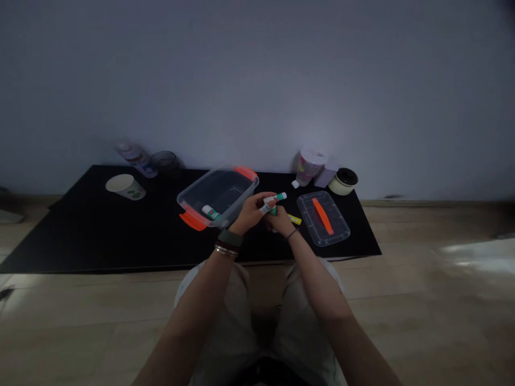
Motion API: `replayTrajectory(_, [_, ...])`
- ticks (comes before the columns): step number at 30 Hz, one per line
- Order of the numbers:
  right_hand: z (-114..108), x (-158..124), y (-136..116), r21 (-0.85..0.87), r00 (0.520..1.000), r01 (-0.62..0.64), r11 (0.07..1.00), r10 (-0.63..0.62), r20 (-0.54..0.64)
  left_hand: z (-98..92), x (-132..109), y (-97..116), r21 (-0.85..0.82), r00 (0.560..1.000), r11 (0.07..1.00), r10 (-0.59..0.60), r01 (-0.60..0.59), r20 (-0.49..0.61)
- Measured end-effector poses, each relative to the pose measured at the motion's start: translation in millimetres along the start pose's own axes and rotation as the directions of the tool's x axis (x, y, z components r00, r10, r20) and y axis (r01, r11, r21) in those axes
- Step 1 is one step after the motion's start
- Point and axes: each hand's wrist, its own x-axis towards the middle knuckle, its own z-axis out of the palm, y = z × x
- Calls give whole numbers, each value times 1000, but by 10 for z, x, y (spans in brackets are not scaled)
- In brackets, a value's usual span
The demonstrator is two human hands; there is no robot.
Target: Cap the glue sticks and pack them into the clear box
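Over the black mat (92,241), the left hand (251,213) grips a green-capped stick (276,197) slanting toward the closed right hand (280,221).

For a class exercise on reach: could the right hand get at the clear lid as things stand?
Probably yes: the right hand sits just beside the clear lid, with only a yellow-tipped stick between them, though it may need to let go of what it holds first.

The left hand (251,213) and right hand (280,221) sit in the narrow gap between the clear plastic tub (217,195) and the clear lid (323,218). Each blocks sideways movement, but a strip of black mat (120,241) before the tub leads left toward the paper cup (125,186).
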Motion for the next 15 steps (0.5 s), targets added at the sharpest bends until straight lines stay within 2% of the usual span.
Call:
replayTrajectory(2, [-2,-25,3,67,994,-4,998,-3,111,-12,-25,43,-3,999,1000,-8,8,34])
replayTrajectory(5, [15,-84,-35,200,953,-43,979,-20,301,-33,-78,131,-28,996,1000,-12,14,94])
replayTrajectory(7, [40,-97,-73,287,939,-48,957,-55,340,-67,-94,198,-27,996,1000,-2,4,92])
replayTrajectory(9, [59,-77,-112,401,947,-40,915,-94,308,-153,-75,275,-10,999,1000,28,-27,35])
replayTrajectory(11, [52,-29,-141,501,972,-37,865,-85,218,-321,-15,367,17,992,997,82,-81,-99])
replayTrajectory(13, [14,29,-155,551,996,-23,834,-27,83,-573,81,461,51,949,990,137,-128,-283])
replayTrajectory(15, [-37,79,-151,573,998,10,819,29,-59,-875,197,530,79,889,989,146,-124,-433])
